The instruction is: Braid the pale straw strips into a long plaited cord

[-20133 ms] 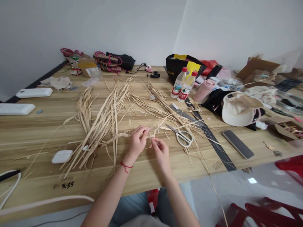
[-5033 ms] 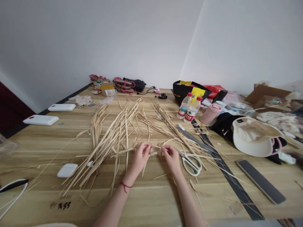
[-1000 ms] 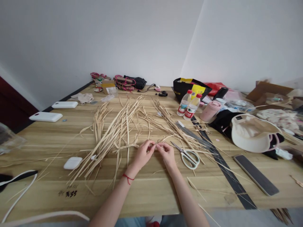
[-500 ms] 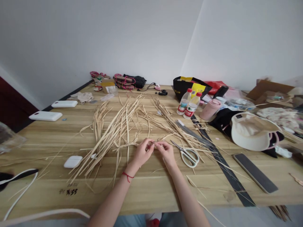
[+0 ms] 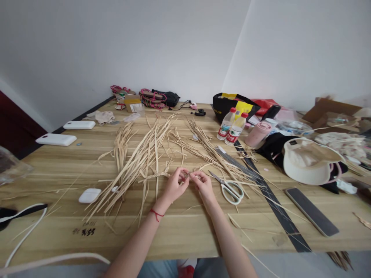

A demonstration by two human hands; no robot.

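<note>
- a thin, pale tan braided straw cord (image 5: 156, 175) lies at mid-worktop (image 5: 179, 235), its long axis running roughly left to right, with its near-level visible length leading into the left hand (image 5: 176, 183).
- its left end points toward a loose heap of long, flat tan straw strips (image 5: 142, 154); a short branch sticks up, away from the person, just left of that hand.
- the left fingers curl closed around the cord; the right hand (image 5: 204, 188) pinches at the same spot, fingertips nearly meeting, the exact strand too small to tell.
- steel scissors with pale green-and-white looped handles (image 5: 223, 183) lie just right of the right hand, blades pointing away and leftward.
</note>
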